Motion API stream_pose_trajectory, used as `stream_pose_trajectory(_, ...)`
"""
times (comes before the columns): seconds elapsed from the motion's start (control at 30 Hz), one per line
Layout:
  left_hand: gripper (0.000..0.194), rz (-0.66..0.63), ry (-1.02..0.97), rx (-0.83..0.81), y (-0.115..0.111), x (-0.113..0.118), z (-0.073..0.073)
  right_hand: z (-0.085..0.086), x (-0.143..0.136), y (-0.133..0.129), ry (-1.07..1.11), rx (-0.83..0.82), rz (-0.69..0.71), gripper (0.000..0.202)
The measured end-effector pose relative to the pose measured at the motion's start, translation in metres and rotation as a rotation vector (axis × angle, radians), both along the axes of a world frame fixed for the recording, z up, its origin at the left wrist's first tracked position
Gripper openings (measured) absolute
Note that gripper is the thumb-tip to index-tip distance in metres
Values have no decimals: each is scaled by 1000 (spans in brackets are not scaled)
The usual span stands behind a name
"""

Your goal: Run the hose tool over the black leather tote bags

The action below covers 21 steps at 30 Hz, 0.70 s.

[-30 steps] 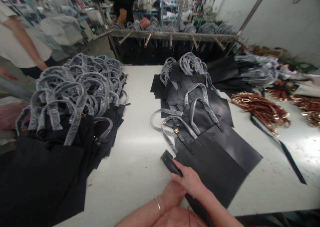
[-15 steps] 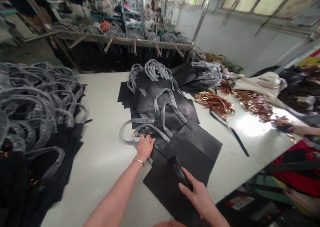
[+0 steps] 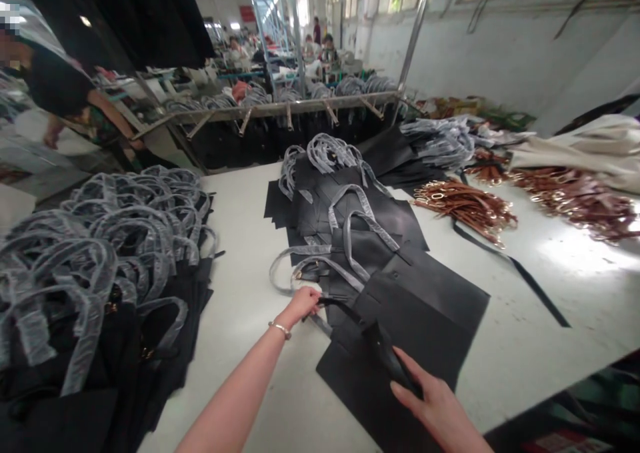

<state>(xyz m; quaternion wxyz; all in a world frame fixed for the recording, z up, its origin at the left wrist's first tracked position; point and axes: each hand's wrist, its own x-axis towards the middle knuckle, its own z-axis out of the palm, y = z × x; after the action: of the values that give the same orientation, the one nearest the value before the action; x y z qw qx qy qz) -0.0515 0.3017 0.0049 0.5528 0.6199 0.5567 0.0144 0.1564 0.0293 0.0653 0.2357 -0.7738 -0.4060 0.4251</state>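
Observation:
My left hand [image 3: 304,302] is closed on the end of a thin black strap [image 3: 343,306], left of the black leather panels [image 3: 413,306]. A black handheld tool [image 3: 393,360] is gripped in my right hand [image 3: 425,393], above the nearest panel. Its tip lies near the strap's other end; whether they touch is unclear. Handles in clear plastic wrap [image 3: 360,223] loop over the pile of black panels just beyond my hands.
On the left is a large heap of wrapped handles [image 3: 90,240] on black bag pieces. Brown straps with gold clasps [image 3: 463,206] lie at right, near a loose black strip [image 3: 540,292]. A metal rack [image 3: 280,108] stands behind the table; a person [image 3: 65,83] is at far left.
The view has turned left, bringing a person into sight. My left hand has closed on the strap and drawn it out from the panels. My right hand still holds the tool.

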Motion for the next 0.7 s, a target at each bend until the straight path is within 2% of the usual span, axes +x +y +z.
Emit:
stream_pose_trajectory(0.13, 14, -3, -208, -261, -34, -19, 16, 9, -3, 10, 73, -27, 49, 60)
stream_pose_trajectory(0.23, 14, 87, -362, -373, -69, -21, 20, 14, -9, 16, 209, -49, 86, 61)
stream_pose_trajectory(0.37, 21, 228, -531, -410, -110, -12, 14, 18, -17, 22, 516, -100, 69, 71)
stream_pose_trajectory(0.47, 24, 301, -617, -412, -132, -6, 9, 20, -20, 24, 662, -120, 30, 79)
stream_pose_trajectory(0.7, 34, 498, -705, -427, -154, 3, 7, 21, -22, 19, 650, -114, -33, 76)
